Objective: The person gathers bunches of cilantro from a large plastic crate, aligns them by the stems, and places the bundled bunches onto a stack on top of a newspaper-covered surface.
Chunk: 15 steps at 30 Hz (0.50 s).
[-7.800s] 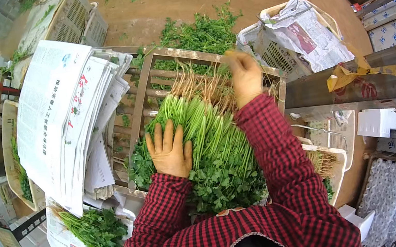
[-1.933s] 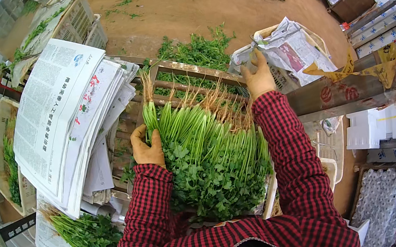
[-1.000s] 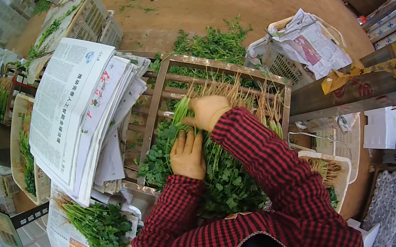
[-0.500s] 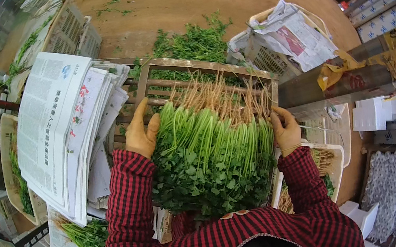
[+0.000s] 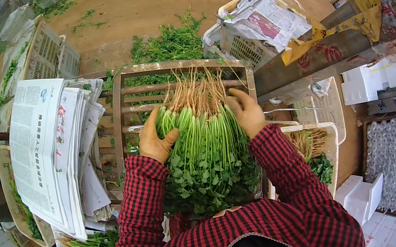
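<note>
A wide row of leafy green herbs that look like coriander (image 5: 202,149) lies on a metal-framed rack (image 5: 172,66) in front of me. Its pale brown roots point away from me, and its dark leaves hang toward my body. My left hand (image 5: 154,137) presses the left side of the stems, fingers along the edge and thumb over the front. On the opposite side, just below the roots, my right hand (image 5: 247,111) cups the stems, its fingertips behind them. Between them the two hands squeeze the row together. Parts of the fingers are hidden by the stems.
A thick newspaper stack (image 5: 48,153) sits left of the rack. Loose greens (image 5: 169,44) lie on the floor beyond it. A paper-covered crate (image 5: 248,49) stands far right, near a taped metal beam (image 5: 323,58). A basket of rooted greens (image 5: 336,152) stands by my right arm.
Both hands have moved inward, the right one most, and the row of greens is now narrower and more tightly packed. The whole view has shifted a little.
</note>
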Motion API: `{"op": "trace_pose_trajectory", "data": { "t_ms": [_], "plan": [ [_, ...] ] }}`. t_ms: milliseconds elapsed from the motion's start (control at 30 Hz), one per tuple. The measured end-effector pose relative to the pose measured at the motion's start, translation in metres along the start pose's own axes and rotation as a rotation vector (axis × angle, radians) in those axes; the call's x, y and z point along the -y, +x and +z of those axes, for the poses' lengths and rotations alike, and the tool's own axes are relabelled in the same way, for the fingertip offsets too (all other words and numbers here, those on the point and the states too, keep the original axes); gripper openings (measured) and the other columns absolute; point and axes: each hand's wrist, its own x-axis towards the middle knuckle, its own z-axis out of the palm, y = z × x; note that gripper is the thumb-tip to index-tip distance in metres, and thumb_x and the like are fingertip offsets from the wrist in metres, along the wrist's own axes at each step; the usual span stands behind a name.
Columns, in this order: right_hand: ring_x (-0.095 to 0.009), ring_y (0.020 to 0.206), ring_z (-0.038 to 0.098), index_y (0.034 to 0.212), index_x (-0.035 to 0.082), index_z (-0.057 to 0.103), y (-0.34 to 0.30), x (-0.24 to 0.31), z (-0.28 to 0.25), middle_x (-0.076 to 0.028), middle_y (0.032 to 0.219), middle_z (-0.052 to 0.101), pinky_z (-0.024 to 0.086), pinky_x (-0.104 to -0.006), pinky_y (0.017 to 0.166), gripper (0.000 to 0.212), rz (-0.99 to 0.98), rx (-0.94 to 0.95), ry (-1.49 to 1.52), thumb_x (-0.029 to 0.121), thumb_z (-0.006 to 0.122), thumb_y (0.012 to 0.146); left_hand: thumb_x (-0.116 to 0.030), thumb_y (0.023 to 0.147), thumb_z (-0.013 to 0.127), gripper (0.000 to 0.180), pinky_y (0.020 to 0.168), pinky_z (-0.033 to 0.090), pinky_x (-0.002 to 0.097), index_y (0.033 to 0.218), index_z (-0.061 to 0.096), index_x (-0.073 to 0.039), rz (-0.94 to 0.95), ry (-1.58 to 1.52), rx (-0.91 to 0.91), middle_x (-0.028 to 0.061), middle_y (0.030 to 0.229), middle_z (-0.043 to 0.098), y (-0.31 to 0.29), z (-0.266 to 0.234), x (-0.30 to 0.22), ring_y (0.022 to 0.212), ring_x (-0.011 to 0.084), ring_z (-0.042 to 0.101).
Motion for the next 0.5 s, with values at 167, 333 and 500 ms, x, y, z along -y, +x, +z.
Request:
{"op": "trace_pose_trajectory", "data": {
  "t_ms": [167, 333, 500],
  "plan": [
    [-0.039, 0.14, 0.048, 0.153, -0.004, 0.04, 0.02, 0.016, 0.041, -0.027, 0.151, 0.049, 0.04, -0.0445, 0.116, 0.107, -0.232, 0.375, 0.245, 0.082, 0.048, 0.091, -0.081, 0.082, 0.063, 0.112, 0.119, 0.035, 0.0529, 0.158, 0.036, -0.003, 0.052, -0.138, 0.09, 0.0262, 0.154, 0.046, 0.002, 0.0, 0.007, 0.144, 0.0422, 0.041],
    [-0.038, 0.156, 0.022, 0.163, -0.002, 0.012, 0.061, 0.027, 0.036, -0.027, 0.168, 0.02, 0.023, -0.043, 0.126, 0.124, -0.301, 0.602, 0.161, 0.089, 0.043, 0.086, -0.061, 0.086, 0.076, 0.095, 0.117, 0.039, 0.0507, 0.153, 0.043, -0.002, 0.046, -0.036, 0.033, 0.025, 0.147, 0.053, -0.002, -0.003, 0.001, 0.138, 0.0413, 0.048],
    [-0.037, 0.155, 0.025, 0.166, 0.006, 0.012, 0.087, 0.031, 0.053, -0.024, 0.167, 0.024, 0.023, -0.0445, 0.125, 0.12, -0.379, 0.727, 0.245, 0.091, 0.039, 0.086, -0.048, 0.087, 0.081, 0.084, 0.114, 0.042, 0.0503, 0.152, 0.047, -0.007, 0.061, -0.118, 0.033, 0.0212, 0.145, 0.056, -0.005, 0.003, 0.009, 0.136, 0.0398, 0.05]
  ]
}}
